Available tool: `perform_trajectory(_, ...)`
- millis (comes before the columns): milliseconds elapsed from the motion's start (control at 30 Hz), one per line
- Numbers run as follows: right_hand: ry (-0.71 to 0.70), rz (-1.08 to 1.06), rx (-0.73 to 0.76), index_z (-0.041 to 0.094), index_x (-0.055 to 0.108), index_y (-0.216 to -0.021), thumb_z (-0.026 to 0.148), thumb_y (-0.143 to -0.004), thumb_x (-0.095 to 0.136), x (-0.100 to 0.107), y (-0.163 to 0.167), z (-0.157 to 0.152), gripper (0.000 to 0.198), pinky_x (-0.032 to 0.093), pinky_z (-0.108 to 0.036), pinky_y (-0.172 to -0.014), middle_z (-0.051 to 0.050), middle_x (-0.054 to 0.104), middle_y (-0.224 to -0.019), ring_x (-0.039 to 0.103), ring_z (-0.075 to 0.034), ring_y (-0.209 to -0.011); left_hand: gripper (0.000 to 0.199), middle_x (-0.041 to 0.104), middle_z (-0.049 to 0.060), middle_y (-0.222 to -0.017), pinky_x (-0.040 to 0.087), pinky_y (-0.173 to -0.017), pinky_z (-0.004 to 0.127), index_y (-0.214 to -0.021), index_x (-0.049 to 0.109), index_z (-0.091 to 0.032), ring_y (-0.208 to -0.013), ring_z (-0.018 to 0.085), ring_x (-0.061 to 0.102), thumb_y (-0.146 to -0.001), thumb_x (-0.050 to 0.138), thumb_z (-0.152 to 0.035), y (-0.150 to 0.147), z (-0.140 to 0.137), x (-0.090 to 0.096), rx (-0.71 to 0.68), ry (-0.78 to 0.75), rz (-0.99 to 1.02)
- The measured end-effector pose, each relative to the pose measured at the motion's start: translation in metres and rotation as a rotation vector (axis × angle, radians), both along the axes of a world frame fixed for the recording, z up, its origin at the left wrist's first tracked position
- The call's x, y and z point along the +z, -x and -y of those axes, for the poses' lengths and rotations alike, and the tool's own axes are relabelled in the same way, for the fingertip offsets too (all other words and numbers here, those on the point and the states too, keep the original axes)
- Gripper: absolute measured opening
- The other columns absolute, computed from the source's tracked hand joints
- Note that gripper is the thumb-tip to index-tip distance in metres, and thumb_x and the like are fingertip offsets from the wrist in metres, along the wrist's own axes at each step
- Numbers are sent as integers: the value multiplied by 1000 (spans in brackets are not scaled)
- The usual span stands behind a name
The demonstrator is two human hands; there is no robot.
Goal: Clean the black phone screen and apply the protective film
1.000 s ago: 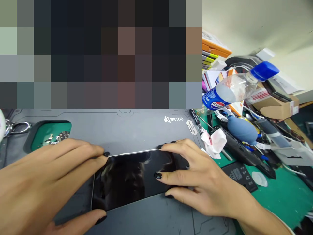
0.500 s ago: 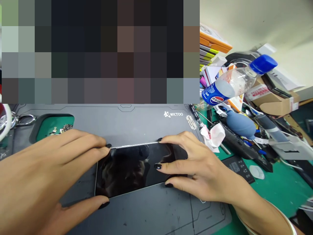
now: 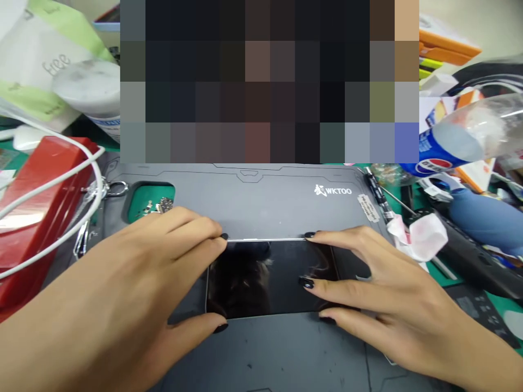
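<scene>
A smartphone [image 3: 272, 280] with a dark, glossy screen lies face up on the grey work mat [image 3: 253, 212], crosswise in front of me. My left hand [image 3: 139, 277] is closed round its left end, fingers on the far edge and thumb on the near edge. At the right part of the phone, my right hand [image 3: 392, 294] grips the far and near edges with a finger and the thumb. Another right fingertip rests on the screen. The phone's right end is partly hidden under that hand.
Small metal parts [image 3: 164, 204] sit in the mat's cut-out. To the left are a red case [image 3: 32, 201], a white cable [image 3: 98, 190] and scissors [image 3: 116, 188]. A plastic bottle [image 3: 453, 136], a blue air blower [image 3: 486, 215] and crumpled tissue [image 3: 427, 234] clutter the right.
The camera view has turned left, so everything appears further right and the red case and cable show more fully. Both hands keep the same hold on the phone.
</scene>
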State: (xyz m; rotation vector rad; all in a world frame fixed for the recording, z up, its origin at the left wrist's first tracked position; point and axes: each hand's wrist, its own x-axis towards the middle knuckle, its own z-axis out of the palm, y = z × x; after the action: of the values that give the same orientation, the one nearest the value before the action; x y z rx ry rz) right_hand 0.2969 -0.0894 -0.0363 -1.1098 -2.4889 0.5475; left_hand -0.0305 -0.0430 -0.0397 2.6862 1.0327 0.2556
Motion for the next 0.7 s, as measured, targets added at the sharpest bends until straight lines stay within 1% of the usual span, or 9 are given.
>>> perform_trajectory(100, -18, 28, -3, 29, 76, -119, 17, -100, 67, -1, -2, 1, 24, 54, -39, -92, -9, 58, -140, 60, -26, -121, 13, 70, 5, -107, 53, -85, 49, -98, 62, -28, -100, 32, 66, -90, 64, -39, -3, 0, 1, -42, -87, -35)
perform_trajectory(267, -15, 58, -14, 32, 75, -123, 17, -100, 67, -7, -8, 6, 29, 56, -44, -95, -8, 54, -148, 60, -28, -124, 13, 70, 7, -113, 54, -82, 50, -97, 62, -27, -101, 33, 66, -92, 61, -40, -1, 1, 5, -41, -52, -42)
perform_trajectory(467, 7, 26, -39, 34, 74, -127, 17, -99, 68, -13, -11, 9, 34, 56, -46, -102, -7, 53, -151, 59, -29, -129, 17, 70, 7, -114, 54, -82, 50, -99, 64, -27, -102, 33, 66, -92, 65, -43, 0, 1, 4, -36, -22, -43)
perform_trajectory(700, 11, 28, -38, 34, 73, -128, 16, -98, 68, -13, -11, 9, 36, 54, -44, -104, -5, 52, -153, 58, -27, -129, 20, 71, 6, -108, 54, -80, 49, -97, 64, -27, -98, 32, 66, -94, 64, -47, 0, 2, 3, -39, -90, -22)
